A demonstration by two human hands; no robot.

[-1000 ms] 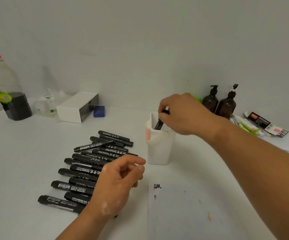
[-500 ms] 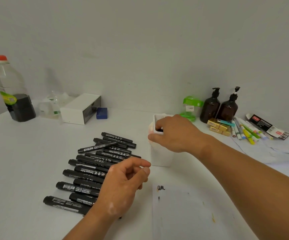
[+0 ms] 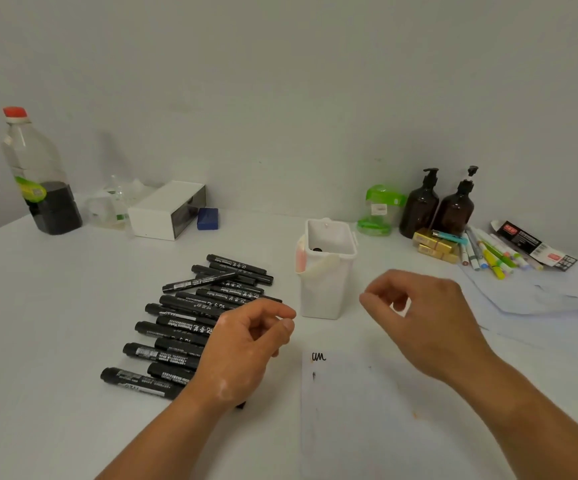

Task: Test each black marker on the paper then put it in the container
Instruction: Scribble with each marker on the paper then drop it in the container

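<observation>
Head view: the left hand [image 3: 246, 348] hangs over the row of black cylindrical plastic markers [image 3: 190, 317], at eight o'clock from the white square plastic container [image 3: 325, 292], its grip slack and empty. The right hand [image 3: 426, 320], at four o'clock, also has a slack, empty grip. One black marker end [image 3: 316, 250] shows inside the container.
</observation>
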